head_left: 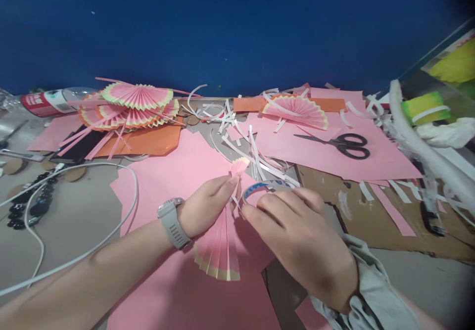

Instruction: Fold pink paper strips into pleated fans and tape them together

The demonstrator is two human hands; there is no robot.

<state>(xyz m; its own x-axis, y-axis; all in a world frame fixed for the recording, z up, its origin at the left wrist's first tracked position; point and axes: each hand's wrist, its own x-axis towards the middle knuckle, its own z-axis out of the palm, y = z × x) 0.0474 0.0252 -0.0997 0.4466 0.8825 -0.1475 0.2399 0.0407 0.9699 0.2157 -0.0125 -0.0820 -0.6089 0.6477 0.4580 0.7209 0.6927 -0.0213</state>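
Clearly, the left hand (208, 201) is closed firmly around the middle of a folded paper fan (220, 253), thumb against fingers, with the short end poking out above the grip and the longer pleats spreading below it. Just right of that grip, the right hand (297, 236) has its fingers curled over a roll of tape (249, 192), part of the blue-marked ring showing beyond the knuckles. Beneath both hands lies pink paper (178, 166). A gray watch (173, 222) sits on the wrist behind the left grip, and a white cable (137, 184) loops to its left. Beyond the left hand, off to the left, a pile of fans (137, 97) rests near a bottle (48, 103). White paper strips (257, 159) are scattered just past the tape. Farther out beyond the right hand, black scissors (339, 144) lie on another pink sheet (386, 157).
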